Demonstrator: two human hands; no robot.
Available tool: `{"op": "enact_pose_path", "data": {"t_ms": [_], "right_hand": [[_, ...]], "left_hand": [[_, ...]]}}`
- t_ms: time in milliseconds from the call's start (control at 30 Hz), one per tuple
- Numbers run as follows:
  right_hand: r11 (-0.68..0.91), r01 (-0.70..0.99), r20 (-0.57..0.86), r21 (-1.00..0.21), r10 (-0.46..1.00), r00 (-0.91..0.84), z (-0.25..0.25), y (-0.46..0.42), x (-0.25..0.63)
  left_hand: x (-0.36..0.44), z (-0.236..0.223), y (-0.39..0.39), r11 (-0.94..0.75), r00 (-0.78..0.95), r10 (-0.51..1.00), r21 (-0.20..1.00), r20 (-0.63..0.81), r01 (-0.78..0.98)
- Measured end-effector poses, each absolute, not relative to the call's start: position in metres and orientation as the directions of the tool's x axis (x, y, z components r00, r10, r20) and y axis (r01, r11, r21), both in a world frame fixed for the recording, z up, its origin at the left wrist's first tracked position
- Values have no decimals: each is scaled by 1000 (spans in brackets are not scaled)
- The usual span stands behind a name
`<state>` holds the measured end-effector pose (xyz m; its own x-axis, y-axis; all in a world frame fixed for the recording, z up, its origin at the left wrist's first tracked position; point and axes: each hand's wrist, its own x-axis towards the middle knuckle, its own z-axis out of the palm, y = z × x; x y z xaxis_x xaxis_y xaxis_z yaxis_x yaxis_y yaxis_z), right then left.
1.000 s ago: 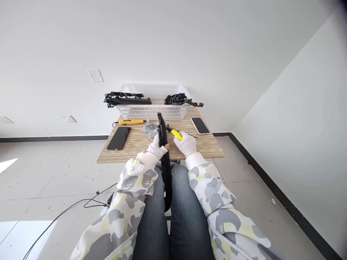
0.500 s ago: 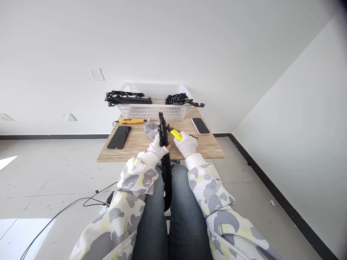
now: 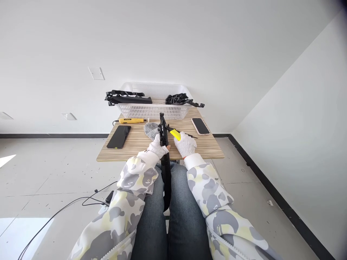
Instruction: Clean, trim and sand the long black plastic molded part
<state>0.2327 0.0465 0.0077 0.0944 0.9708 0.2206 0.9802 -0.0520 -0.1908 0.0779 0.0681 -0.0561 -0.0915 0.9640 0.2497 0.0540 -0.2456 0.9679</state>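
A long black plastic part (image 3: pixel 166 162) stands between my knees, its upper end above the table edge. Wrapped around its middle is my left hand (image 3: pixel 158 146), in a white knit glove with a bare fingertip showing. My right hand (image 3: pixel 185 144), gloved too, is closed on a yellow utility knife (image 3: pixel 175 134). The knife's dark front end points at the part's upper side; whether the blade touches it I cannot tell. Just behind the part lies a grey speckled cloth-like bundle (image 3: pixel 150 130), partly hidden by it.
On the wood-grain table (image 3: pixel 141 151) are a black phone (image 3: pixel 119 137), a yellow corded tool (image 3: pixel 131 121) and a second phone (image 3: pixel 200 126). A white basket (image 3: pixel 162 112) at the back holds several black parts (image 3: pixel 130 98), some jutting over its sides. A cable (image 3: pixel 67 210) runs across the floor.
The knife and my right hand have shifted very slightly to the left. Both hands keep their grips, and the black part stays almost where it was.
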Motion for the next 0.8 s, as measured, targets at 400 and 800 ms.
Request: {"op": "enact_pose_path", "data": {"t_ms": [400, 800], "right_hand": [[-26, 966, 215, -258, 973, 84, 8, 47, 235], [-38, 968, 235, -249, 967, 98, 11, 42, 238]], "left_hand": [[71, -48, 52, -343, -13, 935, 910, 355, 233], [77, -40, 46, -481, 13, 870, 842, 493, 244]]}}
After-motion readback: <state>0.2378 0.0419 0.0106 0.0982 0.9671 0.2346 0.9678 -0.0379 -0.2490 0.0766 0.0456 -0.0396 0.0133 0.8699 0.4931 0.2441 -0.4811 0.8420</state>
